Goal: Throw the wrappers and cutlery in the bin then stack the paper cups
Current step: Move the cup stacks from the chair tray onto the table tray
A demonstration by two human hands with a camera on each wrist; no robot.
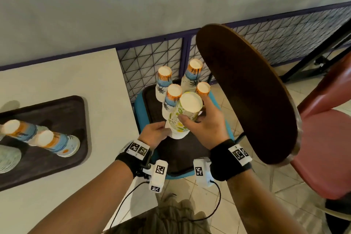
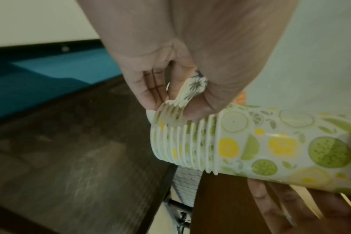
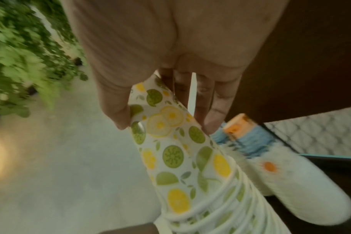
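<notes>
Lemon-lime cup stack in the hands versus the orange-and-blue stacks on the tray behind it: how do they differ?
The lemon-lime stack has citrus print, is tilted and gripped by the left hand and right hand. The orange-and-blue stacks show orange and blue bands with palms, standing free on the tray. Both are nested paper cups, bases up.

Our left hand (image 2: 170,82) pinches the rim end of the stack of lemon-print paper cups (image 2: 250,142). Beneath the stack we see our right hand's fingers (image 2: 281,205); left of it, a dark tray (image 2: 70,158).
</notes>
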